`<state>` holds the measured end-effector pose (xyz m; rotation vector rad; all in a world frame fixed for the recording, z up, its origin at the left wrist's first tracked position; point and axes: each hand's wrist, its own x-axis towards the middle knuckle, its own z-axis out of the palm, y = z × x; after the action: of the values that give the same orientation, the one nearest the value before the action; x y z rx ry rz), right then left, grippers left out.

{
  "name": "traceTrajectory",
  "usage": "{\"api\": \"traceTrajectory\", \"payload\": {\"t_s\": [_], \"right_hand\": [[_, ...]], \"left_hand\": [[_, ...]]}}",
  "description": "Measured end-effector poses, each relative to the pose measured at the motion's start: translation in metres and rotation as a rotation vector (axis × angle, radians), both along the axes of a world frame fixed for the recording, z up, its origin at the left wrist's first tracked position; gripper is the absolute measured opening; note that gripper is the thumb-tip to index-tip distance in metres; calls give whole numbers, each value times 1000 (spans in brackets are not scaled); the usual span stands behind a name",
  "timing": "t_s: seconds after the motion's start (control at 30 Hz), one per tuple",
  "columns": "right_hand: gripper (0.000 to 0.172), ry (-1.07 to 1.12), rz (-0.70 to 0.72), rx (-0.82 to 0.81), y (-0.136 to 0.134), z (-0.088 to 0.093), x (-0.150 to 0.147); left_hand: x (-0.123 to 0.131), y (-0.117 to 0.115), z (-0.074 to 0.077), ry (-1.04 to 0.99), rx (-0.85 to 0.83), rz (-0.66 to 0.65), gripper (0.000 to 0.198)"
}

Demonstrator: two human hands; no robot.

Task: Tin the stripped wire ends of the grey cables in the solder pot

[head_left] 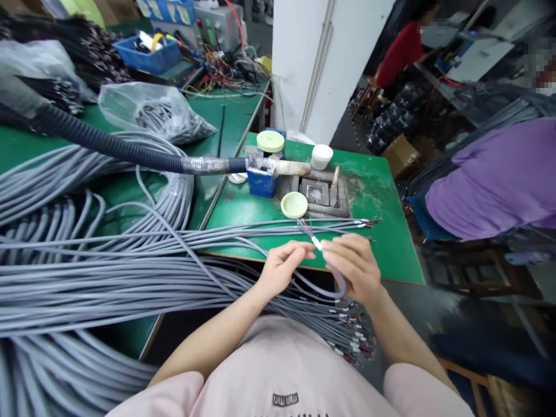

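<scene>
At the far left, a big coil (171, 194) of gray cable is laid on a green table (232, 119), and a bag (160, 116) of small parts is set behind it. A black hose (143, 155) is stretched over the coil to a blue box (262, 188) on the next table (395, 249). Long gray strands (130, 284) are spread in front. Then the left hand (284, 267) is seen, with its thumb and fingertips brought close to a white sleeve (317, 244); whether the sleeve is pinched by them cannot be told. The sleeve is found on the end of one held cable (342, 289), between the two hands. This end is tilted up and left, away from the body, so its thin red wires (307, 227) are pointed toward a pale dish (295, 214). A square pan (316, 201) is set into the table beyond the tip, a bit to the right. The cable is gripped just behind the sleeve by the right hand (351, 263), the nearer one, and is bent in a loop below. Farther right, a purple shirt (499, 179) is worn by another person.
</scene>
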<state>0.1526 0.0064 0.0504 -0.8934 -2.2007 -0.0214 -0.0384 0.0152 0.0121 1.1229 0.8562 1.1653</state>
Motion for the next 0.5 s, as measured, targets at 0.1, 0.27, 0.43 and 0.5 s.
{"api": "traceTrajectory", "payload": {"t_s": [0.1, 0.27, 0.43, 0.5], "right_hand": [[37, -19, 69, -6, -25, -6, -1], [48, 164, -5, -207, -49, -7, -1], [17, 265, -98, -478, -57, -10, -8], [8, 274, -128, -526, -58, -9, -13]], "left_hand": [[14, -10, 8, -161, -215, -105, 40], [12, -19, 7, -118, -180, -135, 30], [8, -25, 7, -27, -98, -112, 30], [9, -26, 8, -14, -65, -119, 30]]}}
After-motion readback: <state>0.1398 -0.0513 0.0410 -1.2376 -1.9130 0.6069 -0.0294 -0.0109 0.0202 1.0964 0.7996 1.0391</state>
